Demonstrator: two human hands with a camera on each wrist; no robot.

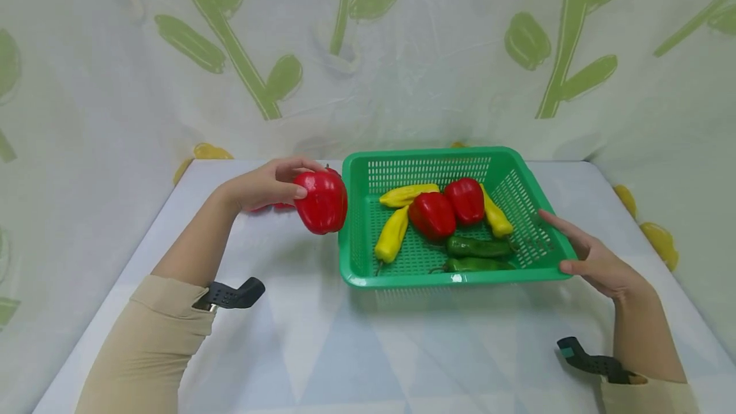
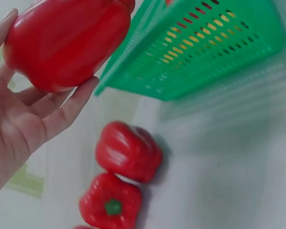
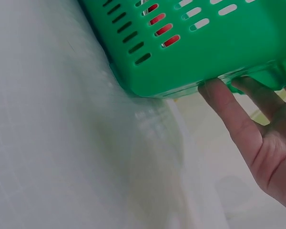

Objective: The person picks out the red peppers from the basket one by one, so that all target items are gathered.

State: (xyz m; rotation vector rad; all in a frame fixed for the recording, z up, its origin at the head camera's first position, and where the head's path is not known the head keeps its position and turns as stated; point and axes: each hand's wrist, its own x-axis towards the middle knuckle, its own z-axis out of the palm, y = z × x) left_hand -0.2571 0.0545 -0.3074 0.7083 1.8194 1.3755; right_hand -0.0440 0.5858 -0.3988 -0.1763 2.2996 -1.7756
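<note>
My left hand (image 1: 266, 183) holds a red bell pepper (image 1: 323, 204) above the table, beside the basket's left rim. In the left wrist view, thumb and fingers wrap round this pepper (image 2: 69, 43). At the right end of the green plastic basket (image 1: 414, 281), my right hand (image 1: 604, 268) grips the rim, thumb near the front corner and fingers along the side. Inside lie two red bell peppers (image 1: 432, 216), several long yellow peppers (image 1: 392, 235) and two long green peppers (image 1: 480, 247). Below the left hand, more red bell peppers (image 2: 127, 151) rest on the table, mostly hidden in the head view.
The white table (image 1: 276, 350) has a pale blue triangle pattern toward the front. Behind it hangs a light curtain (image 1: 425, 50) printed with green leaves. A dark strap with a camera mount (image 1: 236, 294) sits on the left wrist, another (image 1: 595, 363) on the right.
</note>
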